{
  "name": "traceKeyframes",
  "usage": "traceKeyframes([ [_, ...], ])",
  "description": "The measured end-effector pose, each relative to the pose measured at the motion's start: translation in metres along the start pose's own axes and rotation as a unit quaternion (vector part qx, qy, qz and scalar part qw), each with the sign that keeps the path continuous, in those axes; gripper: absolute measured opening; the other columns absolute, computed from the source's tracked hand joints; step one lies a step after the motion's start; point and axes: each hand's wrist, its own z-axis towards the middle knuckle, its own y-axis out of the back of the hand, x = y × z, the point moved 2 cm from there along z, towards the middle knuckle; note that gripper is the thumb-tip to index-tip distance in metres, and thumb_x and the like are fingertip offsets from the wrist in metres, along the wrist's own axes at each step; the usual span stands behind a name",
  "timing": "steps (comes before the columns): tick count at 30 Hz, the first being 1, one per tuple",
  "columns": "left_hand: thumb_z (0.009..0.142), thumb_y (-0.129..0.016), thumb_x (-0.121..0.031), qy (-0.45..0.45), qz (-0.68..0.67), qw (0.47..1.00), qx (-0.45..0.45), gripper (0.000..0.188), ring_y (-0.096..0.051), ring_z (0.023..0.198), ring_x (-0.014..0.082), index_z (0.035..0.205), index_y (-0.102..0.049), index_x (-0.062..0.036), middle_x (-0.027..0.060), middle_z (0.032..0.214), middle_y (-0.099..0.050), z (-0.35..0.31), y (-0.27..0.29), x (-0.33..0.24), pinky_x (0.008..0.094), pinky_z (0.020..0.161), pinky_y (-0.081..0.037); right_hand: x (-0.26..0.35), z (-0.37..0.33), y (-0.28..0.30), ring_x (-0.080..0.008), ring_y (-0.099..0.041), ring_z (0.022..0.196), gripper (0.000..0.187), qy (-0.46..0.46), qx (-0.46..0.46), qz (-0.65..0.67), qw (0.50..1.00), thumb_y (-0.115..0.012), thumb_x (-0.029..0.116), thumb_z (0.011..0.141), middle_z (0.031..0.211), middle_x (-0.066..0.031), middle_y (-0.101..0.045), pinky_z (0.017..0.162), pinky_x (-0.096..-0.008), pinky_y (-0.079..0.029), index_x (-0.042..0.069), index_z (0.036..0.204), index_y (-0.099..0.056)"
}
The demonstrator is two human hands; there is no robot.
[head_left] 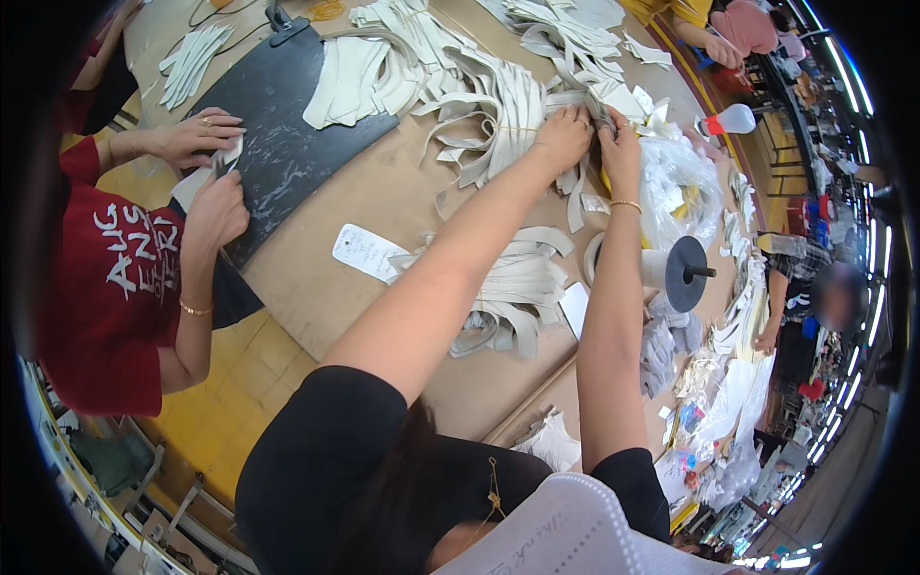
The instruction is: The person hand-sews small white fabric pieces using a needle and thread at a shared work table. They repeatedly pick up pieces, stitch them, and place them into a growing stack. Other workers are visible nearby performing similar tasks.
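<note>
Both my arms reach across the table to a long pile of pale grey-white strips (508,91). My left hand (563,137) lies over the pile's right part with its fingers bent down onto the strips. Close beside it, my right hand (619,146) pinches a darker grey bundle of strips (596,110). The fingertips of both hands are partly hidden among the material. Below my left forearm rests another bundle of strips (522,278), tied and looped. A white handwritten tag (367,252) lies to its left.
A spool (661,268) with a dark disc and clear plastic bags (676,187) stand right of my right arm. At left, a co-worker in a red shirt (115,287) handles pale pieces over a black board (287,125). A white bottle (733,120) sits at the far right.
</note>
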Motion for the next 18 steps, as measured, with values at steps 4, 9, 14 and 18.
traceKeyframes([
  [4,0.094,-0.049,-0.022,-0.042,0.092,0.989,0.105,0.035,-0.045,0.133,0.0353,0.117,-0.069,-0.0063,0.0134,0.139,-0.054,0.003,-0.02,0.002,0.0488,0.109,-0.035,0.002,0.011,-0.007,-0.0296,-0.062,0.1,0.056,0.055,-0.037,-0.029,0.997,-0.074,0.03,0.082,0.109,-0.0179,-0.065,0.092,-0.0366,-0.048,0.008,0.132,-0.06],
  [9,0.095,-0.047,-0.029,-0.001,0.104,0.987,0.118,0.042,-0.04,0.137,0.0321,0.132,-0.061,-0.0135,0.0084,0.149,-0.046,0.009,-0.018,0.0,0.0484,0.109,-0.034,0.008,0.019,-0.015,-0.0369,-0.062,0.109,0.045,0.03,-0.093,-0.081,0.992,-0.074,0.036,0.084,0.119,-0.0211,-0.065,0.094,-0.0419,-0.049,0.011,0.121,-0.069],
  [14,0.094,-0.047,-0.038,0.012,0.105,0.979,0.176,0.061,-0.036,0.14,0.0289,0.151,-0.039,-0.0175,0.0042,0.158,-0.035,0.014,-0.017,-0.001,0.0471,0.108,-0.033,0.03,0.013,-0.004,-0.0412,-0.067,0.096,0.036,-0.077,-0.052,-0.146,0.985,-0.059,0.037,0.093,0.1,-0.0204,-0.071,0.082,-0.0487,-0.052,0.018,0.123,-0.067],
  [18,0.092,-0.05,-0.043,0.04,0.099,0.967,0.229,0.066,-0.032,0.142,0.0256,0.152,-0.036,-0.0192,0.0029,0.16,-0.031,0.026,-0.013,-0.006,0.0455,0.105,-0.034,0.058,0.02,0.027,-0.0422,-0.066,0.1,0.039,-0.111,-0.027,-0.195,0.974,-0.059,0.038,0.092,0.106,-0.0204,-0.071,0.086,-0.0498,-0.051,0.014,0.123,-0.064],
])
